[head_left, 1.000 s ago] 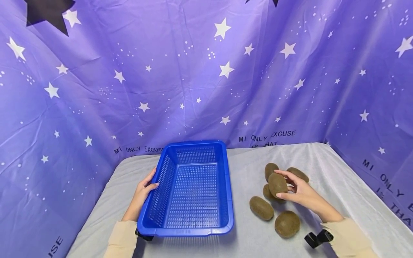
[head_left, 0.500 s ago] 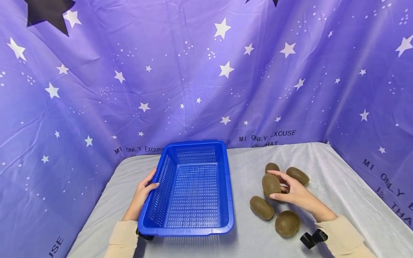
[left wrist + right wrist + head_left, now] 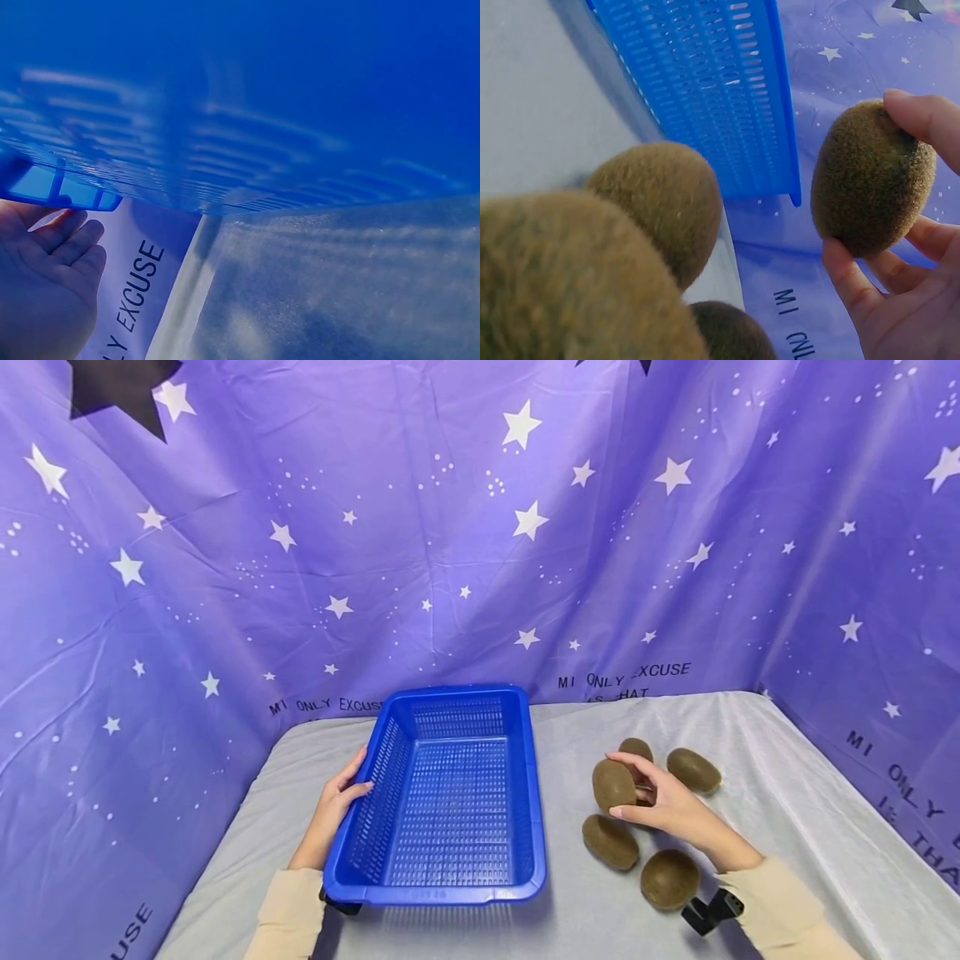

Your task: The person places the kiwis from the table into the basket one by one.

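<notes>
A brown, fuzzy kiwifruit point(image 3: 613, 785) is pinched between the thumb and fingers of my right hand point(image 3: 671, 810), raised off the table. In the right wrist view this same kiwi point(image 3: 871, 180) hangs clear of the others. My left hand point(image 3: 327, 817) grips the left rim of a blue plastic basket point(image 3: 537, 827), thumb over the edge and fingers outside. Nothing lies inside the basket. From the left wrist, its slotted wall point(image 3: 247, 157) fills much of the view, with curled fingers point(image 3: 75, 238) below the rim.
Several more kiwis lie right of the basket: one in front point(image 3: 670, 879), one nearer the basket point(image 3: 610, 842), one at the back right point(image 3: 693, 770) and one behind my hand point(image 3: 636, 747). Another is mostly hidden under it. A starry purple curtain point(image 3: 450, 527) surrounds the grey-covered table point(image 3: 787, 793).
My right hand has carried the kiwi leftward, toward the basket, uncovering more of the back-right kiwi. The left hand and basket keep their place; the view shifts slightly.
</notes>
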Demonstrator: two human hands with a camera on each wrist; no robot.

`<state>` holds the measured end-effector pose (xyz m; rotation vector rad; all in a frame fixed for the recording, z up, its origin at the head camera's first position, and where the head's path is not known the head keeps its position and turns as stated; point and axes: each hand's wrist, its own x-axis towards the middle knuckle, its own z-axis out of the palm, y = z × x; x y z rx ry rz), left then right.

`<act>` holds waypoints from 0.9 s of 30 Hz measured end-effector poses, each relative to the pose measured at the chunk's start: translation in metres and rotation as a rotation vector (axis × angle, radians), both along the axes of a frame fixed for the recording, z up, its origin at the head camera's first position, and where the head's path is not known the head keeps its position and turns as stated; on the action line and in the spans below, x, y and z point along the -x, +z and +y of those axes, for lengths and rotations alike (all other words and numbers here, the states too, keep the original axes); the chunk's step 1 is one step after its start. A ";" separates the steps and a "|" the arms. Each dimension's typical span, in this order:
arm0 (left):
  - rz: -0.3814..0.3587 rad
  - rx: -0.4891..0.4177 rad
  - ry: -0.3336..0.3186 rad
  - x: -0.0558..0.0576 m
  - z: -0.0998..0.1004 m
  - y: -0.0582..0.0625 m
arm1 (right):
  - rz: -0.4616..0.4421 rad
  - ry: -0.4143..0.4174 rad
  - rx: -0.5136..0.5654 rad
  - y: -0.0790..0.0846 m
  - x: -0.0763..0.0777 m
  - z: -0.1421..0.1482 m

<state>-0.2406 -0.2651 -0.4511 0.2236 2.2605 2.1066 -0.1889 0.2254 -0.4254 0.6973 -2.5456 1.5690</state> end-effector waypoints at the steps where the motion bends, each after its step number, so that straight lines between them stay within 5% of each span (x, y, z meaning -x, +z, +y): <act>1: -0.001 0.000 0.000 0.000 0.000 0.000 | -0.004 -0.001 -0.003 0.000 0.000 -0.001; 27: 0.040 0.027 0.011 0.003 -0.001 0.000 | -0.051 0.090 0.071 0.019 0.010 -0.031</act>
